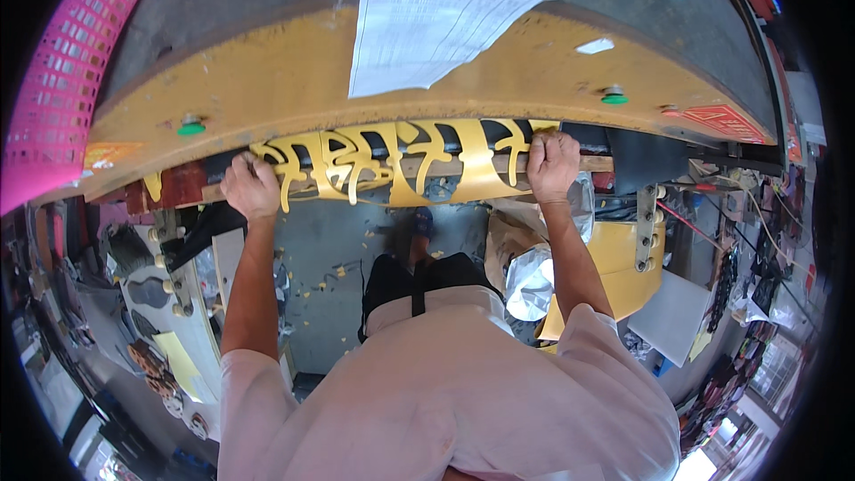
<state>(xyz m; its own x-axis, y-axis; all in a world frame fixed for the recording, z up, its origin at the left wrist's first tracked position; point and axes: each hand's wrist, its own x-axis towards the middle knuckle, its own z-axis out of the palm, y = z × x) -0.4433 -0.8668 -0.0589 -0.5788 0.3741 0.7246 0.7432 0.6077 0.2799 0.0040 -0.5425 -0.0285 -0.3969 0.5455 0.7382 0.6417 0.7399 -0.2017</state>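
One yellow sheet (476, 174), full of cut-outs, spans the frame's upper centre, the left hand (250, 186) and right hand (553, 166) each clasping an end. It looks light and floppy, probably tearable at thin strips; wide bands should grip better. Above: two green buttons (614, 96), one pink basket (62, 80).

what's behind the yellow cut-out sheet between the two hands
Through the openings of the yellow sheet, a dark strip and a wood-coloured bar show. Whatever lies behind its solid parts is covered.
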